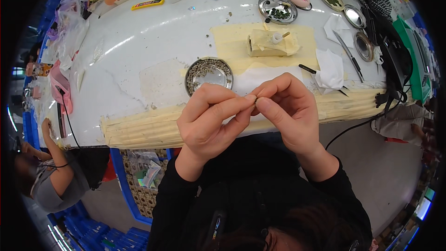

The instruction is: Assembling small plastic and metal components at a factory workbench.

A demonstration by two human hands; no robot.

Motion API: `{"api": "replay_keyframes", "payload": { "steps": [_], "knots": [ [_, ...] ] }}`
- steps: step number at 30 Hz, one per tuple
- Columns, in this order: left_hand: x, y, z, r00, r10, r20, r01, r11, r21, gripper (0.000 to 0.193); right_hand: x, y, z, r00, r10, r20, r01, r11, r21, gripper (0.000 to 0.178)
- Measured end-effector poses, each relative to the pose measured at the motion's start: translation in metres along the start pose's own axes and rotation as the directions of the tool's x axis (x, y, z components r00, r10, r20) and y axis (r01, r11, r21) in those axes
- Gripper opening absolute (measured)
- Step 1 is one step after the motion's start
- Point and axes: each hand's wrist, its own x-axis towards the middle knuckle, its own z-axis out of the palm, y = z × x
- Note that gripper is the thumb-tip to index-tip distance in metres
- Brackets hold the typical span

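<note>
While the left hand (204,117) and right hand (296,107) meet fingertip to fingertip above the near edge of the bench (158,42), a tiny piece (255,100) sits pinched between them, right where thumbs and forefingers come together. It looks dark, and the fingers cover most of it, so I can't make out its shape. Just beyond the hands, a round metal dish (217,82) holds small greyish grains (204,67); farther off to the right, a tape-wrapped block (262,46) stands on a pale yellow sheet (227,42).
</note>
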Motion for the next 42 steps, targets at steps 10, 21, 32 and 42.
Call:
{"api": "replay_keyframes", "payload": {
  "steps": [10, 21, 32, 42],
  "knots": [
    [0.0012, 0.0012, -0.0012, 0.999, -0.037, 0.007, 0.037, 0.998, -0.048, 0.029, -0.001, -0.0037, -0.0016, 0.987, 0.157, 0.02, -0.159, 0.978, 0.136, 0.012],
    [-0.0004, 0.0037, 0.0005, 1.0, -0.029, 0.003, 0.029, 0.999, 0.031, 0.029, -0.0041, -0.0026, 0.0014, 0.999, -0.017, -0.052, 0.01, 0.993, -0.117, 0.01],
    [0.0008, 0.0039, 0.001, 1.0, -0.027, 0.01, 0.026, 0.997, 0.076, 0.03, 0.0, 0.0016, 0.0005, 0.912, -0.408, 0.039, 0.359, 0.75, -0.556, 0.009],
    [0.001, 0.0042, 0.0018, 1.0, -0.008, 0.009, 0.008, 0.998, 0.06, 0.029, -0.0015, -0.0017, 0.0036, 0.976, -0.209, -0.058, 0.17, 0.905, -0.391, 0.01]
  ]
}}
